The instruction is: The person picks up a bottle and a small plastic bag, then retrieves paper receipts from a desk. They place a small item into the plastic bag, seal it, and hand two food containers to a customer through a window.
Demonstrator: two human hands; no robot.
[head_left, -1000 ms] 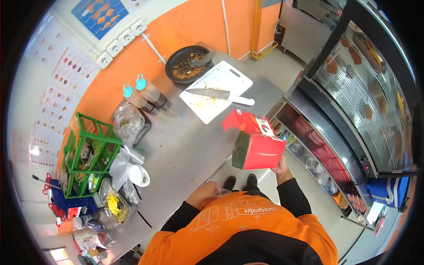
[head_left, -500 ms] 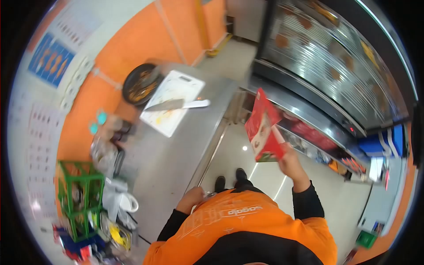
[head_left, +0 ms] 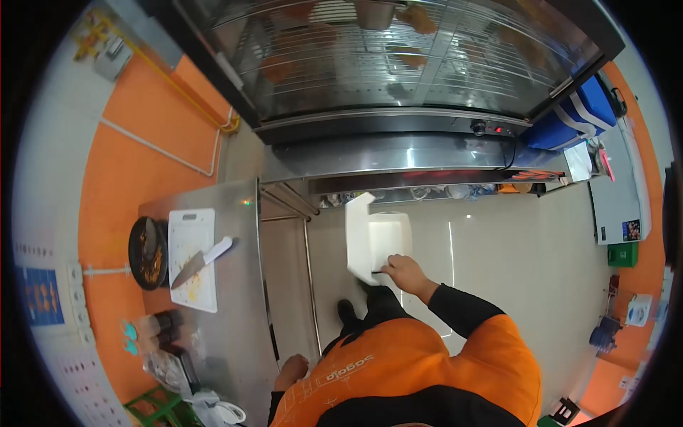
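Pale floor [head_left: 512,249] shows around the box [head_left: 389,238], right hand [head_left: 404,273] gripping its edge.

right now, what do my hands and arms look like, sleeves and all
Both your left hand and right hand are bare, with no gloves. The right sleeve is orange higher up and black from around the elbow to the wrist; the left cuff is black too.

Single head-worn camera looked forward and steeply down over wearer's orange shirt [head_left: 420,366], nearest thing in view. It faced glass-fronted cabinet [head_left: 398,121], beyond at top; steel counter [head_left: 240,249] ran down picture's left, tiled floor [head_left: 498,249] filled centre-right. Wide lens curved edges into black.
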